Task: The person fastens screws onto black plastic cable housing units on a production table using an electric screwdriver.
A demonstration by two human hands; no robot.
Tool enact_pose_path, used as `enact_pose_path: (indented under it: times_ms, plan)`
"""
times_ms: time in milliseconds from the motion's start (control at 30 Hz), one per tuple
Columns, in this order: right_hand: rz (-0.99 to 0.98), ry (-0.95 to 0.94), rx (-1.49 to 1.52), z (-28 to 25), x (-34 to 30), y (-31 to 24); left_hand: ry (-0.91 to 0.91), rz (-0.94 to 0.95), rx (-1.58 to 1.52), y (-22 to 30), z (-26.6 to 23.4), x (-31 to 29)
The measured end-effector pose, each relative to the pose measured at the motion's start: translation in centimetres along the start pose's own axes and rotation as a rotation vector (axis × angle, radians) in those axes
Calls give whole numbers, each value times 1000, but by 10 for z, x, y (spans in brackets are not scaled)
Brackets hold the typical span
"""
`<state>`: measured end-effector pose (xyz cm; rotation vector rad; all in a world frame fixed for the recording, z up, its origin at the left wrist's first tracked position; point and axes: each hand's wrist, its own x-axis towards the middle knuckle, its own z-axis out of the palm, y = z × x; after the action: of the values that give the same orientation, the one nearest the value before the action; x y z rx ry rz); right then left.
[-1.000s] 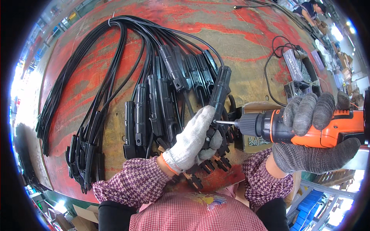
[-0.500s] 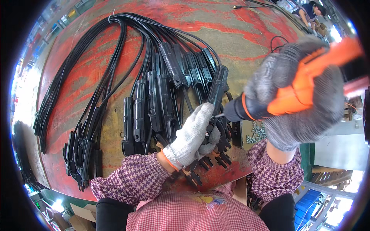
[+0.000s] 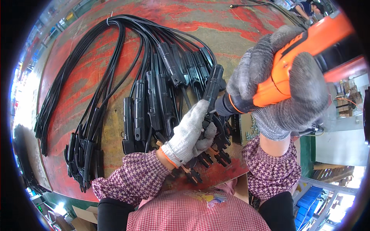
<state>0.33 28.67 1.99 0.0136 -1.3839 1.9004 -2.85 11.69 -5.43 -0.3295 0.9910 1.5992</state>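
Two gloved hands work at the near edge of your red desk (image 3: 96,73). Your left hand (image 3: 190,131) is clenched around a black clamp handle (image 3: 211,90) lying on the desk just ahead of your chest. Your right hand (image 3: 277,84) grips an orange power screwdriver (image 3: 293,61), its tip set against that handle. Farther out, more black handles (image 3: 154,104) lie in a row, their cables (image 3: 115,38) looping across the desk.
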Motion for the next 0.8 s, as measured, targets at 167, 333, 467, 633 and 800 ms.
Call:
enact_pose_path:
  times_ms: [167,333,467,633,800]
  plan:
    - [121,-230,343,34,-13,-14,-75,18,-34,-4,-3,-3]
    - [92,-272,334,16,-29,-28,3,55,65,-5,-7,-20]
    - [118,-342,453,-13,-52,-43,-289,197,180,-7,-34,-80]
    - [13,-158,217,-39,-93,-47,744,601,814,4,-108,-169]
    - [73,165,-91,-34,-112,-23,1494,684,1607,-30,-172,-195]
